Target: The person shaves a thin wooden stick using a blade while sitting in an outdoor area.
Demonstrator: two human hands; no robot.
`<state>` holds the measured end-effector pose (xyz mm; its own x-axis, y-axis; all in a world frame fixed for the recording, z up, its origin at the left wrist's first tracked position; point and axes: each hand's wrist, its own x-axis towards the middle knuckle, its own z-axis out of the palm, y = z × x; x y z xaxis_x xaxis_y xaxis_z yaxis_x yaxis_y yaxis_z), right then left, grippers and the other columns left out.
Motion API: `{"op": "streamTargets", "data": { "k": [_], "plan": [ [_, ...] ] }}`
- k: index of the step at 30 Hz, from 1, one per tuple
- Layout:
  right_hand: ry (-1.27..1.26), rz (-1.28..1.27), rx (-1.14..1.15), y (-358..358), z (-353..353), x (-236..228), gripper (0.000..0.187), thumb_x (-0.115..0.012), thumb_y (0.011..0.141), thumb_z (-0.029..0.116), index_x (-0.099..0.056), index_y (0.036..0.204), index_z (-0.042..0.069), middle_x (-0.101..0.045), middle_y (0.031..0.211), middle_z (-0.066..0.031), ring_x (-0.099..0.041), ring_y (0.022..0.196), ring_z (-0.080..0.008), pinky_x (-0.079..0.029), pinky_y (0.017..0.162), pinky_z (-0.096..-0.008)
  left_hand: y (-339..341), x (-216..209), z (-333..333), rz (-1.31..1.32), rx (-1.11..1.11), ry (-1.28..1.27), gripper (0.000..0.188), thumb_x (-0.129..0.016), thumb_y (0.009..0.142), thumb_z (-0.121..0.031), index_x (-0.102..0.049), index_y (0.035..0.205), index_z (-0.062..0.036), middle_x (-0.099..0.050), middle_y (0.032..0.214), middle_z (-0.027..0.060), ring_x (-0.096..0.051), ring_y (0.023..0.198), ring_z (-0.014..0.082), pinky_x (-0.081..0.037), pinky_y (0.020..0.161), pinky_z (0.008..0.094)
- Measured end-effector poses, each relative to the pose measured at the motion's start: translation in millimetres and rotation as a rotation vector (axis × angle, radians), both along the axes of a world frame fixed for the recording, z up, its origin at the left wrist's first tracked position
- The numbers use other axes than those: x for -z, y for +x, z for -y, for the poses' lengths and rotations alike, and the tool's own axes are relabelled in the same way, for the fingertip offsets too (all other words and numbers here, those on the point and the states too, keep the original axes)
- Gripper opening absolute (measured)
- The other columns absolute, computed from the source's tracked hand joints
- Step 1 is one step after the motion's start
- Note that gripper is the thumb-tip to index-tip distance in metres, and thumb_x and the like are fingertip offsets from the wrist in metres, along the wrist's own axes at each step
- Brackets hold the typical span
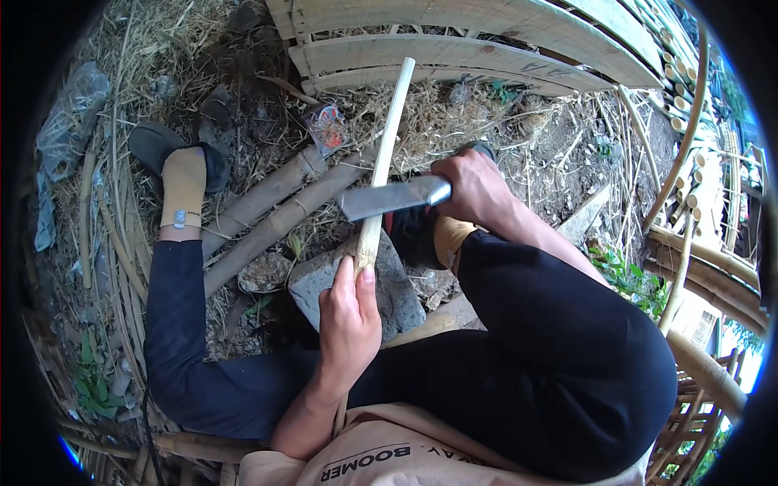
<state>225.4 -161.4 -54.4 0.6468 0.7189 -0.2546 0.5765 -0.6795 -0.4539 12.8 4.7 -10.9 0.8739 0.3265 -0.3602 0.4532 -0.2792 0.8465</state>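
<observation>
My left hand (350,324) is closed around the lower part of a pale bamboo stick (395,121), thumb along its top. The stick slants up and away from me, its far end in the air near a wooden pallet. My right hand (474,186) grips a machete (385,199) with a broad, short-looking blade; its handle is hidden inside the fist. The blade lies across the stick a little beyond my left hand; whether it cuts into the wood I cannot tell. Beneath the stick sits a grey stone block (312,283).
Two bamboo poles (267,235) lie on the straw-covered ground to the left. A slatted wooden pallet (462,53) stands ahead. Cut bamboo poles (685,97) are stacked at the far right. A crumpled plastic bag (73,121) lies far left. My bent legs (559,340) frame the stone.
</observation>
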Motion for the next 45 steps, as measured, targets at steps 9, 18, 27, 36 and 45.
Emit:
{"op": "streamTargets", "data": {
  "k": [9,18,27,36,45],
  "plan": [
    [0.054,0.163,0.464,51,46,-6,0.016,-0.070,0.082,0.015,-0.075,0.088,0.002,-0.069,0.077,-0.0244,-0.070,0.075,-0.0421,-0.056,0.074,-0.0471,-6,-3,4,0.011,0.031,-0.088,0.027,-0.049,0.107,-0.023,-0.053,0.093,-0.0007,-0.048,0.058,0.0097,-0.050,0.051,0.0223,-0.037,0.049,0.0383],
    [0.185,-0.165,-0.078,5,-1,-19,0.017,-0.073,0.074,0.016,-0.069,0.080,0.002,-0.068,0.068,-0.0185,-0.070,0.066,-0.0370,-0.056,0.067,-0.0441,12,-11,-14,0.026,-0.032,0.009,0.019,-0.053,0.104,-0.015,-0.056,0.101,0.0029,-0.060,0.067,0.0237,-0.062,0.062,0.0447,-0.043,0.054,0.0496],
    [0.062,0.019,-0.017,6,-10,-13,0.014,-0.075,0.072,0.017,-0.070,0.080,0.008,-0.068,0.070,-0.0167,-0.069,0.071,-0.0386,-0.055,0.070,-0.0475,22,-17,-5,0.068,-0.028,0.285,0.026,-0.053,0.104,-0.013,-0.054,0.124,0.0034,-0.062,0.073,0.0270,-0.060,0.064,0.0480,-0.045,0.056,0.0513],
    [0.018,0.190,0.266,48,11,3,0.018,-0.071,0.070,0.015,-0.075,0.086,0.007,-0.069,0.075,-0.0209,-0.070,0.074,-0.0409,-0.057,0.073,-0.0489,12,-17,2,0.091,0.004,0.256,0.015,-0.055,0.103,-0.010,-0.051,0.109,0.0027,-0.058,0.062,0.0246,-0.062,0.060,0.0462,-0.041,0.048,0.0518],
    [0.063,0.011,0.182,18,19,-16,0.022,-0.077,0.085,0.022,-0.072,0.088,0.001,-0.066,0.069,-0.0191,-0.067,0.064,-0.0367,-0.051,0.062,-0.0435,14,-2,-6,0.102,0.031,0.307,0.016,-0.055,0.102,-0.009,-0.051,0.110,0.0045,-0.060,0.065,0.0258,-0.062,0.062,0.0472,-0.044,0.051,0.0526]
  ]
}}
